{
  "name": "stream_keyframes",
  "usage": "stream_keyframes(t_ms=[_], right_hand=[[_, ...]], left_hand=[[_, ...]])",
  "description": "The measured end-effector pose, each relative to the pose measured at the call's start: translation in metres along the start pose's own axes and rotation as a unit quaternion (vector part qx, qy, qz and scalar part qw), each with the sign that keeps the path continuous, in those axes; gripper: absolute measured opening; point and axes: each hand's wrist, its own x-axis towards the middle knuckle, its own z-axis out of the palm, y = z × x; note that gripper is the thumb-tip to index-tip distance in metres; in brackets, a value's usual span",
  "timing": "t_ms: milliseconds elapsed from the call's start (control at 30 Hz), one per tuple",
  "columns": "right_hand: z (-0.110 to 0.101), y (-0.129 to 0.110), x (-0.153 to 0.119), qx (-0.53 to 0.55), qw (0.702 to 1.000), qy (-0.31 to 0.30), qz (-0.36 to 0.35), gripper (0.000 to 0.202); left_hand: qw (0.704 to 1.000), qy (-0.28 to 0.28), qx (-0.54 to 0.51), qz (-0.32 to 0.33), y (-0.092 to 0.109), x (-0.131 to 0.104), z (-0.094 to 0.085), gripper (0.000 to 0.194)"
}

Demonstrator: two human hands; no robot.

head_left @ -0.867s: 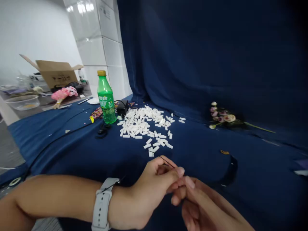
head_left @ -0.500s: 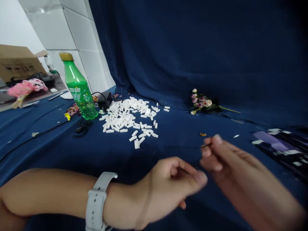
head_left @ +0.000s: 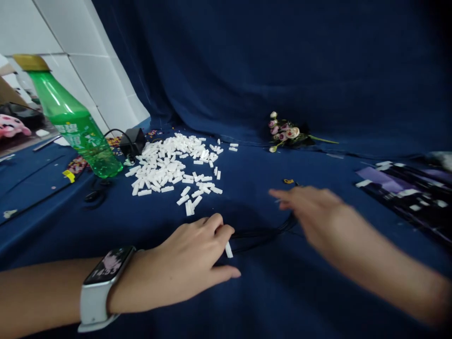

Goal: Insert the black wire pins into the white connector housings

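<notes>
Low over the blue cloth (head_left: 247, 205), you have your left hand (head_left: 183, 256) palm-down with fingers curled and thumb apart, black cords (head_left: 261, 233) running from its fingertips toward your right hand (head_left: 332, 221). One white piece (head_left: 229, 249) shows just beside those left fingers; whether they grip anything, you can't tell from here. Your right hand is blurred, fingers reaching inward, its hold unclear too. The step in hand looks like handling the cords on the cloth — the next move seems to call for keeping the strands together. Compared with the earlier frame, both hands have turned palm-down, your right no longer shows its raised thumb, and your watch (head_left: 109, 266) now shows its face.
</notes>
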Motion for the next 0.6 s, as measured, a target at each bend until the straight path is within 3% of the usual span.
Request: stream_keyframes(t_ms=[100, 233, 367, 600], right_hand=[[0.033, -0.027, -0.005, -0.004, 0.999, -0.028, -0.030, 0.033], [0.047, -0.049, -0.014, 0.007, 0.999, -0.032, -0.020, 0.031], [0.049, -0.047, -0.019, 0.032, 0.998, -0.041, -0.039, 0.017], [0.057, -0.042, -0.022, 0.092, 0.993, -0.061, -0.027, 0.014]], left_hand=[[1.000, 0.005, -0.030, -0.007, -0.010, 0.006, 0.011, 0.030], [0.997, 0.032, -0.075, -0.011, -0.016, 0.008, 0.021, 0.019], [0.991, 0.021, -0.128, -0.046, -0.017, 0.010, 0.026, 0.013], [0.980, 0.020, -0.179, -0.088, -0.019, 0.012, 0.028, 0.017]])
